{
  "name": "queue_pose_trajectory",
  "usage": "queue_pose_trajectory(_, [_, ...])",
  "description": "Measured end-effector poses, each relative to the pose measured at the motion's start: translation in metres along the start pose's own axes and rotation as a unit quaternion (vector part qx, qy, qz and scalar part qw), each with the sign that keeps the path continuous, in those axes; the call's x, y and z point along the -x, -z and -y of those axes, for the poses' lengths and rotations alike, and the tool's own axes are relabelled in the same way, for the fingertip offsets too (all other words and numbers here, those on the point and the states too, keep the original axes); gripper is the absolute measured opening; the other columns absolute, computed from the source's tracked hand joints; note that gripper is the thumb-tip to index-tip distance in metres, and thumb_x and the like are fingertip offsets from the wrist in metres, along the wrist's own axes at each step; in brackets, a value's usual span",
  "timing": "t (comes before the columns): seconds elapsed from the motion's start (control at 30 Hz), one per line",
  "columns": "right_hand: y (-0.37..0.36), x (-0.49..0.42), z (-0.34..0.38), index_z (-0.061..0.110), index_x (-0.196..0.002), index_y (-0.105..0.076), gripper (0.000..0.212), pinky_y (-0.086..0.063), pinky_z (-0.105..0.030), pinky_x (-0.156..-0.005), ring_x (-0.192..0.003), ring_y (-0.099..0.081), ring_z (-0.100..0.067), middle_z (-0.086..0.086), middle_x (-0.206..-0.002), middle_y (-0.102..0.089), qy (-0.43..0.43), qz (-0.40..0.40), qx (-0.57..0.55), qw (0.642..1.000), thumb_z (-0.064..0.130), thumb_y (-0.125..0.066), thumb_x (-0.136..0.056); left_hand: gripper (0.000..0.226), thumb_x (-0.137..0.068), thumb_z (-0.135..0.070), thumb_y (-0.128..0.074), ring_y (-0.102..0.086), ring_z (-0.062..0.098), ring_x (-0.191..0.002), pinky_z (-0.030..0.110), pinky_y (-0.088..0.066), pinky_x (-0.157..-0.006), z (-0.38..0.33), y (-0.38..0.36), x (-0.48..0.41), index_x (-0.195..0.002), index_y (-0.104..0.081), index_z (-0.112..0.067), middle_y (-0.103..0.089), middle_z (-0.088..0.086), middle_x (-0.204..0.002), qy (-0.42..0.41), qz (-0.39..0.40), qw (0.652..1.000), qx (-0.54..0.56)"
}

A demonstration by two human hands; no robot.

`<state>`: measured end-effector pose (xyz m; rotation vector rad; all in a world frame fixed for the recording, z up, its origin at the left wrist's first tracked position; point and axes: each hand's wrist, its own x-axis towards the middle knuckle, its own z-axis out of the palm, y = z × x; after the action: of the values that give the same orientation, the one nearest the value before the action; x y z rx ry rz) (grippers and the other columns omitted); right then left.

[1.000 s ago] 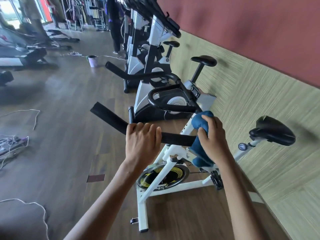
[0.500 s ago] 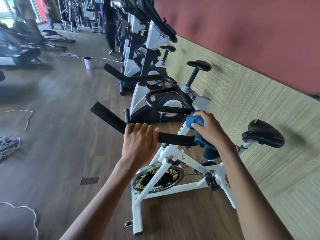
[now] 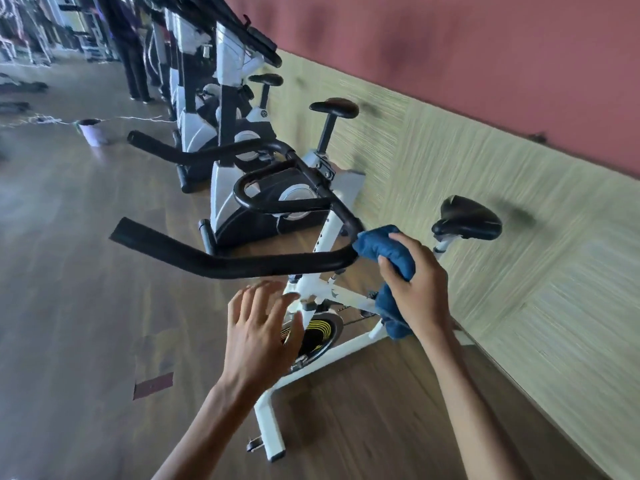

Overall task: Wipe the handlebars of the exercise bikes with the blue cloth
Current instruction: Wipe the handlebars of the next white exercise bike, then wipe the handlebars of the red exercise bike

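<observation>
A white exercise bike [image 3: 270, 410] stands in front of me with black padded handlebars [image 3: 214, 259] that reach left and loop back at the centre. My right hand [image 3: 419, 289] grips the blue cloth [image 3: 384, 251], which is pressed around the bend of the handlebars where the near bar meets the stem; a loose end of the cloth hangs below my wrist. My left hand [image 3: 259, 327] hovers below the near bar with its fingers spread, touching nothing. The bike's black saddle [image 3: 467, 216] is to the right.
More exercise bikes [image 3: 242, 188] stand in a row behind this one along the green and red wall [image 3: 485, 168]. A person in dark clothes [image 3: 128, 46] stands at the far end. A small purple bucket [image 3: 91, 131] and white cables lie on the wooden floor to the left.
My left hand has let go of the near handlebar and dropped below it with fingers open. My right hand with the cloth has stayed at the bend of the bars.
</observation>
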<state>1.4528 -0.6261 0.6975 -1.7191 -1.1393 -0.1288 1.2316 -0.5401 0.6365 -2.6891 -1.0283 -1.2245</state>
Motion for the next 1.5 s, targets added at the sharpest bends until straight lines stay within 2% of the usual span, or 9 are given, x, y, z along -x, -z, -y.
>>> queue_pose_trajectory(0.2, [0.030, 0.090, 0.010, 0.023, -0.119, -0.062, 0.033, -0.040, -0.008, -0.092, -0.109, -0.058, 0.004, 0.016, -0.117, -0.065, -0.167, -0.035, -0.054, 0.984, 0.017, -0.068, -0.087, 0.035, -0.090, -0.043, -0.043, -0.067, 0.020, -0.090, 0.036, -0.053, -0.081, -0.006, -0.016, 0.005, -0.096, -0.071, -0.023, -0.069, -0.004, -0.101, -0.043, 0.226, 0.971, 0.071])
queue_pose_trajectory(0.33, [0.044, 0.157, 0.019, 0.025, -0.116, -0.063, 0.030, -0.040, -0.003, -0.081, -0.100, -0.060, 0.005, 0.015, -0.111, -0.067, -0.285, -0.083, -0.022, 0.955, 0.017, -0.068, -0.088, 0.033, -0.087, -0.036, -0.044, -0.070, 0.020, -0.077, 0.037, -0.059, -0.063, -0.018, -0.027, 0.011, -0.084, -0.072, -0.020, -0.072, -0.001, -0.088, -0.179, 0.313, 0.929, 0.082])
queue_pose_trajectory(0.53, [0.078, 0.248, 0.041, 0.036, -0.114, -0.059, 0.032, -0.042, -0.011, -0.085, -0.101, -0.057, 0.010, 0.025, -0.111, -0.061, -0.407, -0.187, 0.089, 0.890, 0.022, -0.069, -0.087, 0.037, -0.085, -0.043, -0.038, -0.069, 0.023, -0.072, 0.037, -0.055, -0.068, -0.069, -0.070, 0.041, -0.088, -0.068, -0.021, -0.071, -0.002, -0.088, -0.282, 0.430, 0.839, 0.177])
queue_pose_trajectory(0.67, [0.104, 0.294, 0.060, 0.043, -0.110, -0.057, 0.034, -0.045, -0.017, -0.085, -0.101, -0.057, 0.008, 0.028, -0.110, -0.061, -0.466, -0.294, 0.122, 0.826, 0.026, -0.069, -0.084, 0.033, -0.081, -0.041, -0.043, -0.068, 0.023, -0.061, 0.031, -0.054, -0.056, -0.143, -0.088, 0.056, -0.079, -0.068, -0.020, -0.070, -0.003, -0.076, -0.379, 0.424, 0.785, 0.247])
queue_pose_trajectory(0.97, [0.154, 0.321, 0.096, 0.060, -0.105, -0.055, 0.046, -0.045, -0.017, -0.082, -0.100, -0.059, 0.007, 0.031, -0.106, -0.063, -0.491, -0.508, 0.216, 0.674, 0.028, -0.068, -0.075, 0.052, -0.086, -0.056, -0.022, -0.065, 0.029, -0.085, 0.034, -0.047, -0.072, -0.312, -0.104, 0.080, -0.089, -0.063, -0.023, -0.066, 0.001, -0.087, -0.544, 0.437, 0.625, 0.348])
queue_pose_trajectory(1.1, [0.184, 0.312, 0.110, 0.042, -0.114, -0.061, 0.048, -0.043, -0.012, -0.088, -0.102, -0.057, 0.006, 0.020, -0.110, -0.062, -0.473, -0.556, 0.309, 0.610, 0.014, -0.076, -0.078, 0.040, -0.089, -0.048, -0.033, -0.064, 0.027, -0.081, 0.033, -0.047, -0.069, -0.373, -0.095, 0.088, -0.087, -0.063, -0.022, -0.063, -0.001, -0.085, -0.583, 0.430, 0.554, 0.409])
queue_pose_trajectory(1.2, [0.207, 0.307, 0.119, 0.027, -0.117, -0.064, 0.041, -0.037, -0.004, -0.087, -0.097, -0.054, 0.007, 0.008, -0.111, -0.059, -0.468, -0.573, 0.396, 0.544, 0.020, -0.075, -0.079, 0.038, -0.090, -0.044, -0.037, -0.063, 0.024, -0.087, 0.037, -0.050, -0.077, -0.415, -0.093, 0.098, -0.094, -0.065, -0.019, -0.064, 0.000, -0.094, -0.607, 0.436, 0.499, 0.438])
queue_pose_trajectory(1.3, [0.224, 0.297, 0.116, 0.031, -0.118, -0.063, 0.041, -0.049, -0.027, -0.079, -0.094, -0.058, -0.006, 0.008, -0.114, -0.058, -0.494, -0.575, 0.452, 0.470, 0.032, -0.070, -0.077, 0.030, -0.091, -0.035, -0.046, -0.062, 0.022, -0.092, 0.041, -0.050, -0.083, -0.459, -0.095, 0.108, -0.097, -0.067, -0.014, -0.065, 0.001, -0.098, -0.640, 0.397, 0.444, 0.484])
queue_pose_trajectory(1.5, [0.236, 0.299, 0.063, 0.029, -0.110, -0.066, 0.044, -0.051, -0.037, -0.058, -0.088, -0.063, -0.029, -0.006, -0.104, -0.062, -0.613, -0.362, 0.633, 0.305, 0.031, -0.079, -0.068, 0.033, -0.094, -0.036, -0.043, -0.055, 0.018, -0.117, 0.038, -0.038, -0.096, -0.552, -0.127, 0.127, -0.107, -0.065, -0.017, -0.062, 0.001, -0.119, -0.762, 0.298, 0.288, 0.498])
